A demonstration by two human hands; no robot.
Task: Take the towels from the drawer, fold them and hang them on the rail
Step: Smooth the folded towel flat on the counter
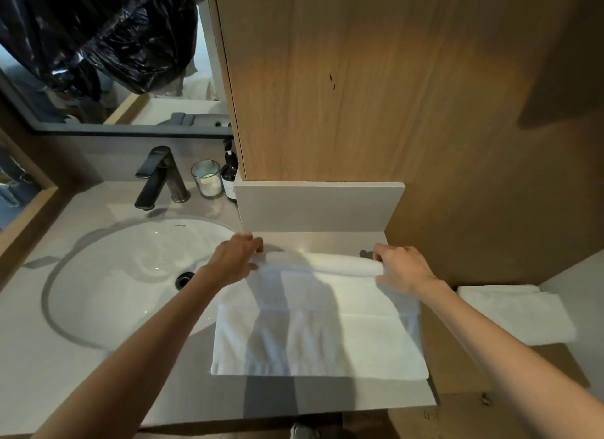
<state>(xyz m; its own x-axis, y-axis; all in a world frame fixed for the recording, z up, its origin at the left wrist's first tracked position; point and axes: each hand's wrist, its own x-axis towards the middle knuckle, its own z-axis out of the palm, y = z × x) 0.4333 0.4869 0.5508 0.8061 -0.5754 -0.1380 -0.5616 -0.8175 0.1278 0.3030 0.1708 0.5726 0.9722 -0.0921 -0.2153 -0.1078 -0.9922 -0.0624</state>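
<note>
A white towel (320, 334) lies spread on the grey counter (65, 357) to the right of the sink. Its far edge is rolled into a thick fold (327, 263). My left hand (233, 259) grips the left end of that fold with curled fingers. At the right end my right hand (403, 268) grips it the same way. A second white towel (516, 314), folded flat, lies lower down at the right. Neither a drawer nor a rail is in view.
A white sink basin (130, 275) with a black faucet (160, 177) takes up the left of the counter. A glass (207, 179) and a dark pump bottle (230, 174) stand behind it. A wooden cabinet (359, 79) and a grey backsplash (317, 206) rise just beyond the towel.
</note>
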